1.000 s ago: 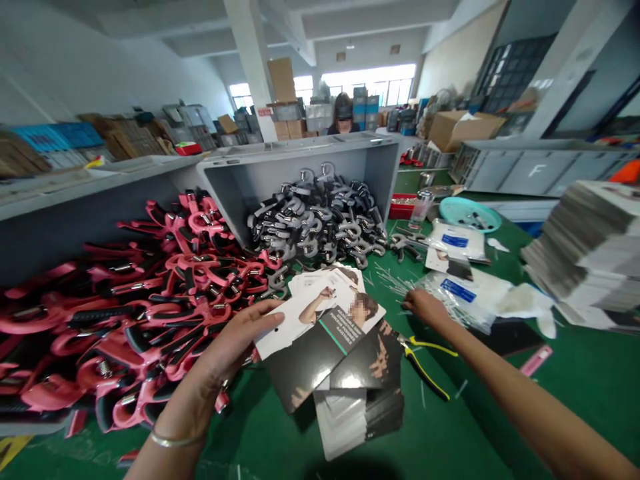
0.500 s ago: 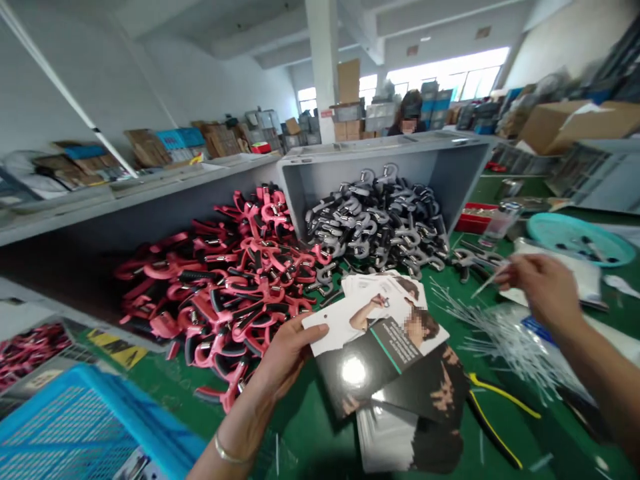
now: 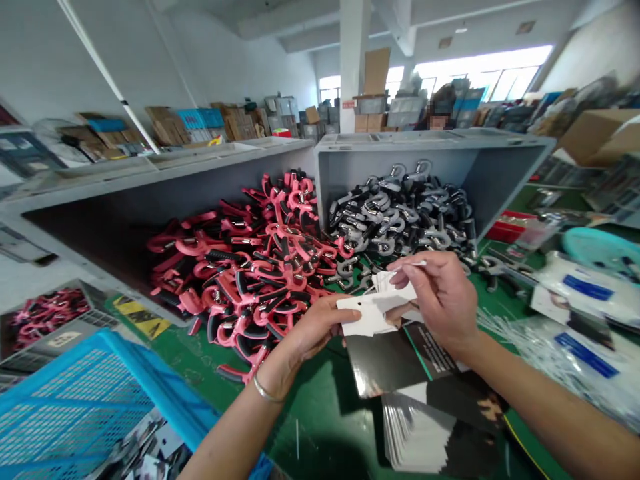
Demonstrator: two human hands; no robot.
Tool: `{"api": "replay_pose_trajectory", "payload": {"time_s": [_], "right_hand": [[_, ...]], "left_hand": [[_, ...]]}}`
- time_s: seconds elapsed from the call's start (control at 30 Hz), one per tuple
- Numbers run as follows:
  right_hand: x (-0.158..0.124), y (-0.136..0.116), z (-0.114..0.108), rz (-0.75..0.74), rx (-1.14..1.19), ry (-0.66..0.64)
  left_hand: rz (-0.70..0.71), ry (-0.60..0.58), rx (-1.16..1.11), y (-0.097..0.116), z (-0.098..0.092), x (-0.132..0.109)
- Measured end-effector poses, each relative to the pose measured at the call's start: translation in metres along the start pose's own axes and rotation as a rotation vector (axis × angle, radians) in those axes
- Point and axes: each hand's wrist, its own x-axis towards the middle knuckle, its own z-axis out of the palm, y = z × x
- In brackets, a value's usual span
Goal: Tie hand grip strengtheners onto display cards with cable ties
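My left hand (image 3: 320,327) pinches the white, holed corner of a printed card (image 3: 383,363), thumb on top. The card is white at that end and glossy black lower down, and more cards fan out behind it. Over its upper part, my right hand (image 3: 443,303) is closed with fingertips together on a thin white cable tie (image 3: 417,263), partly hidden by the fingers. Below the held card lies a stack of the same cards (image 3: 415,433). To the right, loose cable ties (image 3: 515,340) spread over the green table.
Red-and-black sprung tools (image 3: 250,267) spill from a tipped grey crate (image 3: 100,213); grey-and-black ones (image 3: 400,213) fill another crate (image 3: 510,167). A blue basket (image 3: 115,373) stands front left. Plastic bags (image 3: 585,287), a turquoise tray (image 3: 600,247) and a yellow handle (image 3: 525,443) are right. A person (image 3: 441,107) is beyond.
My right hand has come left from beside the loose cable ties to the upper part of the card, bringing a cable tie. My left hand keeps its hold on the card. The view has shifted.
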Motion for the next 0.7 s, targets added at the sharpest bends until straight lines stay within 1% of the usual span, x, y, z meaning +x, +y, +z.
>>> {"api": "replay_pose_trajectory", "payload": {"time_s": [0.1, 0.23, 0.33, 0.43, 0.5, 0.53, 0.6, 0.67, 0.7], "right_hand": [[-0.002, 0.008, 0.0, -0.035, -0.076, -0.004], [-0.004, 0.009, 0.0, -0.082, -0.128, 0.005], [-0.006, 0.009, -0.001, -0.117, -0.181, -0.023], [-0.007, 0.011, 0.0, -0.142, -0.232, -0.105], [-0.006, 0.013, 0.001, -0.108, -0.221, -0.225], [-0.006, 0.013, 0.001, -0.073, -0.205, -0.293], [-0.006, 0.015, 0.002, 0.008, -0.176, -0.411], [-0.005, 0.016, 0.003, 0.072, -0.152, -0.472], [-0.004, 0.016, 0.004, 0.095, -0.134, -0.486]], "left_hand": [[0.009, -0.01, -0.011, -0.001, -0.002, 0.002], [0.014, 0.005, -0.035, -0.005, -0.003, 0.004], [0.035, 0.006, -0.041, -0.005, -0.002, 0.005], [0.064, -0.007, -0.061, -0.006, -0.003, 0.006], [0.085, -0.003, -0.104, -0.01, -0.005, 0.006], [0.107, 0.03, -0.114, -0.015, -0.006, 0.006], [0.174, 0.153, -0.09, -0.029, -0.009, 0.005], [0.237, 0.27, -0.022, -0.046, -0.01, 0.003], [0.261, 0.308, 0.012, -0.055, -0.011, 0.002]]}}
